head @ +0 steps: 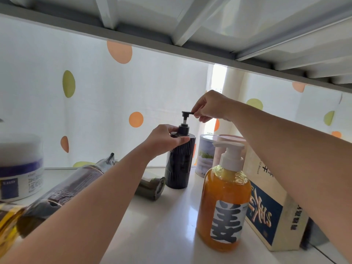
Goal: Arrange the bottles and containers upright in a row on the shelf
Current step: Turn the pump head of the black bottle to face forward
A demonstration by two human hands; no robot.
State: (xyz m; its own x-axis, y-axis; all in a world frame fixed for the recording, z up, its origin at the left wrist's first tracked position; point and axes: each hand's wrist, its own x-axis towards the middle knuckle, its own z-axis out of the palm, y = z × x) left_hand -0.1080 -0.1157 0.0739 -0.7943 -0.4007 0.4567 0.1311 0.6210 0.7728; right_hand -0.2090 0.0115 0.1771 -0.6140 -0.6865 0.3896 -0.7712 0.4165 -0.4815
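Hands are holding the dark bottle, which is standing straight up on the shelf: left hand is gripping its top, right hand is pinching the pump above.

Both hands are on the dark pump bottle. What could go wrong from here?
1. The right hand pinches the nozzle of the dark pump bottle; pressing down may squirt liquid onto the shelf.
2. A small dark container lies on its side by that bottle's base; a nudge could roll it.
3. The right forearm passes near the orange pump bottle; lowering it might tip that bottle.
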